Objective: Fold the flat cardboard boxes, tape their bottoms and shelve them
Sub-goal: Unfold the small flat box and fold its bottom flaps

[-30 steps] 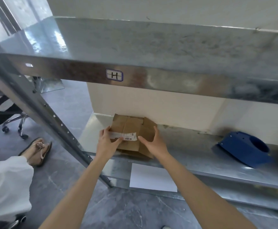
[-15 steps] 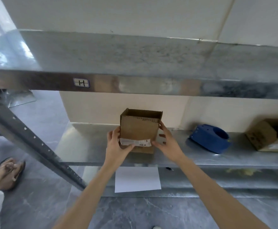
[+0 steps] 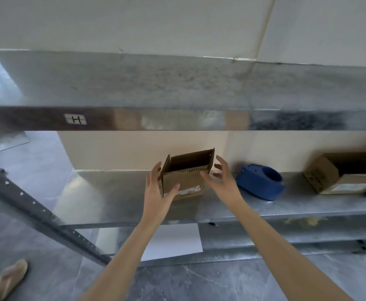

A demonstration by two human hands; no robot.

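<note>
A small brown cardboard box stands upright with its top open on the lower metal shelf, a white label along its lower front. My left hand is at the box's left side, thumb touching the front face near the label, fingers straight. My right hand hovers at the box's right side with fingers spread and relaxed; contact with the box is unclear.
A blue tape dispenser lies on the same shelf to the right. Another open cardboard box sits further right. An upper shelf beam with an "H" label hangs overhead. A white sheet hangs below the shelf edge. A sandalled foot is at bottom left.
The box went from tilted to standing upright on the shelf. Both hands have loosened from holding its sides and their fingers have spread. The view has shifted right.
</note>
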